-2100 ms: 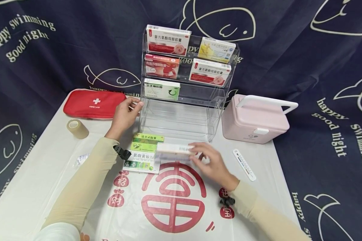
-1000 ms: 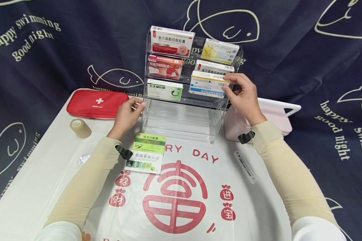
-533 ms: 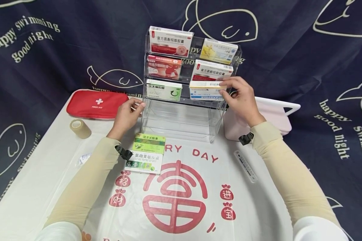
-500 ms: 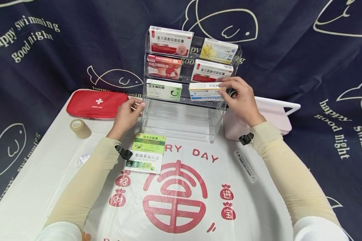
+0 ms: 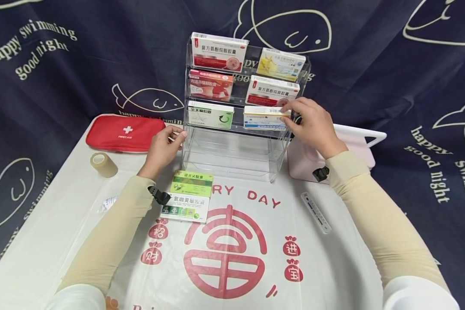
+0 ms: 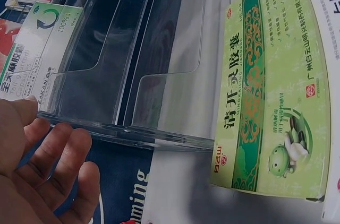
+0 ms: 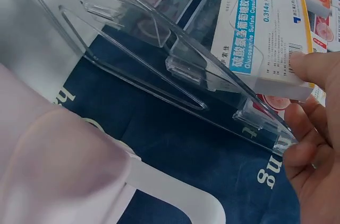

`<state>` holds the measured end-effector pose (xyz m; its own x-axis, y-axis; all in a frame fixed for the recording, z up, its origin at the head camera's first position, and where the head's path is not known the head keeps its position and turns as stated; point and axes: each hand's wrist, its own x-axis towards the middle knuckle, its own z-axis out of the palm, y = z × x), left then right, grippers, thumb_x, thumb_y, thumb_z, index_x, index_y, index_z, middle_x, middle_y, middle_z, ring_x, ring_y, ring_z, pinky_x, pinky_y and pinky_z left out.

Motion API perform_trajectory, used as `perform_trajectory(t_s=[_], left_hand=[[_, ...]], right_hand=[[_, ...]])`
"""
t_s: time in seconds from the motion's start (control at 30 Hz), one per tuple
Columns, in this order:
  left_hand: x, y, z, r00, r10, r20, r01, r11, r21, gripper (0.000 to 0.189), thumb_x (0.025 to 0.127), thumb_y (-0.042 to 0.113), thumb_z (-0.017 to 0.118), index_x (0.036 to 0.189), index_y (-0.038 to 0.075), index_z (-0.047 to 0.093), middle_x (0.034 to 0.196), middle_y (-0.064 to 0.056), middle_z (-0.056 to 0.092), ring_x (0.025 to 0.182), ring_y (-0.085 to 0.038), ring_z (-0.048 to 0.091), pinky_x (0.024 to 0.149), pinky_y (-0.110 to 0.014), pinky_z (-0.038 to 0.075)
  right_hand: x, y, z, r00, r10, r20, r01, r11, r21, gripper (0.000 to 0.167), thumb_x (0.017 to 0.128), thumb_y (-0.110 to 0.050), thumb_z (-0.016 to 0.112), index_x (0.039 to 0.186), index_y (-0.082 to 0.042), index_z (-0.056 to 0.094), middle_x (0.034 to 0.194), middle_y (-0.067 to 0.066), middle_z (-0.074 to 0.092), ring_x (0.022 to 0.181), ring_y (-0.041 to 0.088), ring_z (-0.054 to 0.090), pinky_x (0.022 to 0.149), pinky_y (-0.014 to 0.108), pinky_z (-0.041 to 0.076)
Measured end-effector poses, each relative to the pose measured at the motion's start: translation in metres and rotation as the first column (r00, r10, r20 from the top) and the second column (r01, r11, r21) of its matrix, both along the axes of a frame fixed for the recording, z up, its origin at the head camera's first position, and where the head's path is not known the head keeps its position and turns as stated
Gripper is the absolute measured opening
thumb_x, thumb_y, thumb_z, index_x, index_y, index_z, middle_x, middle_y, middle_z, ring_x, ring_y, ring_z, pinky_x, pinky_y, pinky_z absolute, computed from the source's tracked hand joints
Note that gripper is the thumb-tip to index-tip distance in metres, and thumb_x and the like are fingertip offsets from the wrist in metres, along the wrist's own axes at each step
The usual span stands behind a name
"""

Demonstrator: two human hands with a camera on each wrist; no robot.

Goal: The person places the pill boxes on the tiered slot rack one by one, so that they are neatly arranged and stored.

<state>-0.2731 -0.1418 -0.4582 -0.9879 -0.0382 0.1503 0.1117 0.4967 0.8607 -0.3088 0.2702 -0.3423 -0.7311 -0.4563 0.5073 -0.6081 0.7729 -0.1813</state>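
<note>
My right hand (image 5: 314, 127) pinches the right end of a white, blue and orange medicine box (image 5: 262, 119), labelled Glucosamine Sulfate Capsules in the right wrist view. The box stands in the third tier of a clear acrylic display rack (image 5: 232, 150), beside a green-and-white medicine box (image 5: 210, 116). In the right wrist view the thumb lies on its face near the barcode. At the rack's left side, my left hand (image 5: 163, 148) holds the edge between thumb and index finger, other fingers loosely curled. Two tiers above hold red, white and yellow medicine boxes (image 5: 218, 52).
Before the rack lie a green medicine box (image 5: 191, 183) and a white-green medicine box (image 5: 186, 206). A red first-aid pouch (image 5: 124, 133) and tape roll (image 5: 103, 165) are left. A pink case (image 5: 306, 161) with a white handle and a thermometer-like strip (image 5: 315, 213) are right.
My right hand has carried the glucosamine box up from above the table and lowered it into the third tier's right side. The left hand has stayed at the rack's edge.
</note>
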Motion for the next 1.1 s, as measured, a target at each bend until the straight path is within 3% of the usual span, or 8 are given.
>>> perform_trajectory(t_s=[0.23, 0.53, 0.8, 0.97, 1.1], left_hand=[[-0.001, 0.0, 0.001, 1.0, -0.002, -0.002, 0.002, 1.0, -0.005, 0.034, 0.102, 0.037, 0.063, 0.117, 0.007, 0.066, 0.093, -0.009, 0.067, 0.076, -0.024, 0.07, 0.061, -0.028, 0.049], [-0.002, 0.001, 0.002, 1.0, -0.003, -0.001, 0.003, 1.0, -0.006, 0.033, 0.102, 0.036, 0.063, 0.117, 0.007, 0.066, 0.093, -0.01, 0.067, 0.077, -0.024, 0.071, 0.061, -0.027, 0.048], [-0.003, 0.0, 0.0, 1.0, -0.015, -0.001, 0.015, 1.0, -0.009, 0.035, 0.102, 0.037, 0.063, 0.117, 0.005, 0.066, 0.093, -0.011, 0.067, 0.077, -0.027, 0.072, 0.061, -0.026, 0.048], [-0.001, 0.0, 0.0, 1.0, -0.015, -0.005, 0.015, 1.0, -0.003, 0.034, 0.102, 0.036, 0.063, 0.116, 0.005, 0.066, 0.092, -0.012, 0.067, 0.076, -0.027, 0.071, 0.06, -0.026, 0.048], [0.0, -0.001, -0.001, 1.0, -0.012, -0.007, 0.012, 1.0, 0.0, 0.033, 0.102, 0.036, 0.063, 0.116, 0.006, 0.066, 0.091, -0.011, 0.067, 0.076, -0.027, 0.071, 0.06, -0.026, 0.048]], right_hand=[[0.001, 0.002, -0.001, 0.999, -0.041, 0.013, 0.04, 0.998, 0.045, 0.016, 0.092, -0.023, 0.077, 0.107, -0.018, 0.074, 0.101, -0.002, 0.068, 0.072, 0.017, 0.055, 0.067, 0.045, 0.046], [0.001, 0.006, -0.001, 0.998, -0.059, 0.006, 0.058, 0.994, 0.09, 0.018, 0.092, -0.024, 0.077, 0.109, -0.019, 0.075, 0.105, 0.0, 0.069, 0.086, 0.027, 0.064, 0.07, 0.053, 0.049], [0.001, 0.007, -0.004, 0.997, -0.079, 0.016, 0.076, 0.991, 0.11, 0.017, 0.093, -0.021, 0.076, 0.11, -0.018, 0.075, 0.109, 0.0, 0.067, 0.089, 0.026, 0.064, 0.07, 0.053, 0.05], [0.005, 0.004, -0.011, 0.998, -0.059, -0.013, 0.06, 0.997, 0.05, 0.016, 0.095, -0.023, 0.074, 0.109, -0.016, 0.075, 0.112, 0.0, 0.064, 0.079, 0.019, 0.06, 0.064, 0.046, 0.048], [0.018, -0.009, -0.022, 0.998, 0.014, -0.055, -0.018, 0.997, -0.074, 0.016, 0.095, -0.02, 0.072, 0.109, -0.011, 0.074, 0.113, 0.003, 0.064, 0.071, 0.014, 0.056, 0.062, 0.036, 0.045]])
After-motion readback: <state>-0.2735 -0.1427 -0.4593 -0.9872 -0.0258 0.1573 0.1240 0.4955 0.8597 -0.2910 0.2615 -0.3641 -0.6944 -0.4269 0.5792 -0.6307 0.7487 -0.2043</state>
